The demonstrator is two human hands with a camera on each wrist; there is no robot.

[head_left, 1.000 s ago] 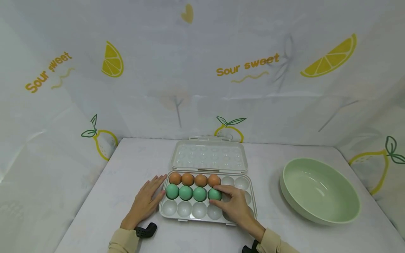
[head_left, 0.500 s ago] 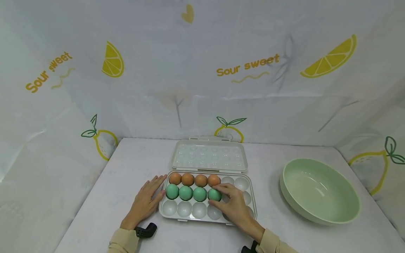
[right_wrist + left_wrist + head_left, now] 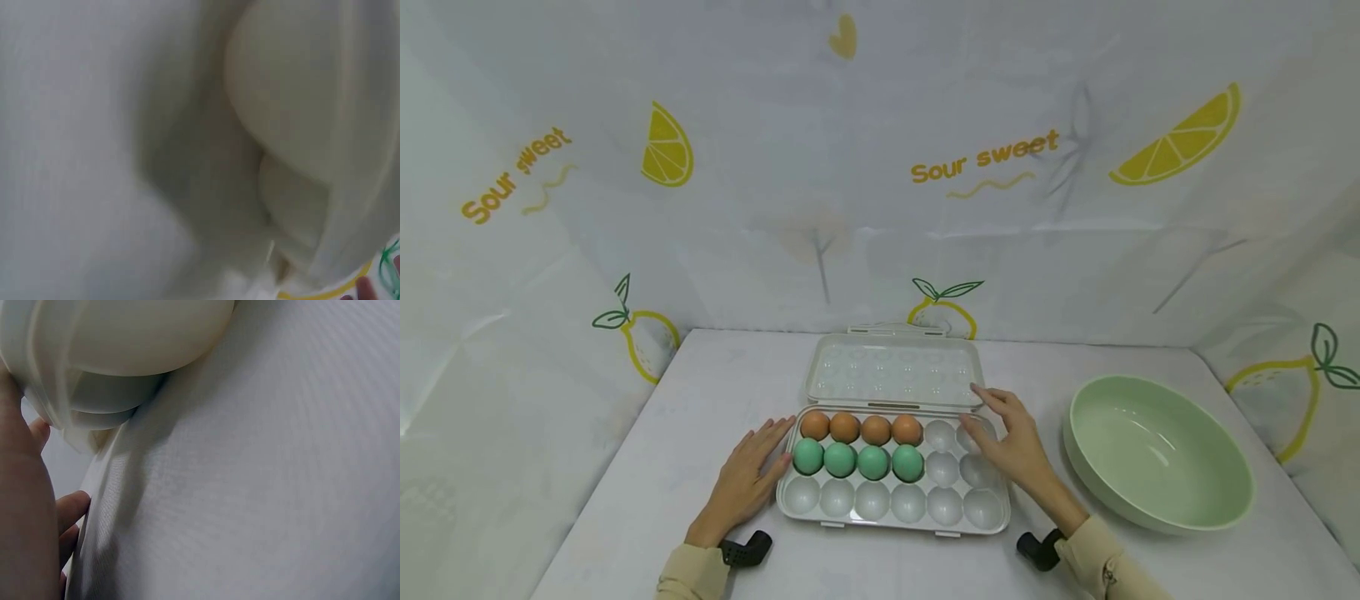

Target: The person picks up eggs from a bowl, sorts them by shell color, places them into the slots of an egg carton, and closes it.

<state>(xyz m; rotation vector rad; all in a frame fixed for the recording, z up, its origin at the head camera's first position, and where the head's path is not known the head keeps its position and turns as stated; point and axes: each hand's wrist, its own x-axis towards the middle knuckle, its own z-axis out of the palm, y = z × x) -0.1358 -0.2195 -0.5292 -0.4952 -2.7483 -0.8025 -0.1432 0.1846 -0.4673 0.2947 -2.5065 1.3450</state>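
An egg tray (image 3: 872, 502) lies on the table with its clear lid (image 3: 895, 367) folded back. Several brown eggs (image 3: 876, 430) fill the left of its back row, and several green eggs (image 3: 907, 463) sit in the middle row before them. My left hand (image 3: 745, 471) lies flat with fingers extended along the tray's left edge. Over the back right corner, my right hand (image 3: 1017, 442) holds nothing; thumb and fingers are apart, near the lid's hinge side. Both wrist views show the tray's rounded cups (image 3: 144, 337) from outside, close up.
A large pale green bowl (image 3: 1157, 450) stands on the right of the white table (image 3: 925, 567). Behind the table hangs a curtain (image 3: 760, 192) with a lemon print. The front row and right-hand cups of the tray contain no eggs.
My right hand has let go of the rightmost green egg, which stays in its cup, and has moved right and back to the tray's far corner. My left hand has not moved.
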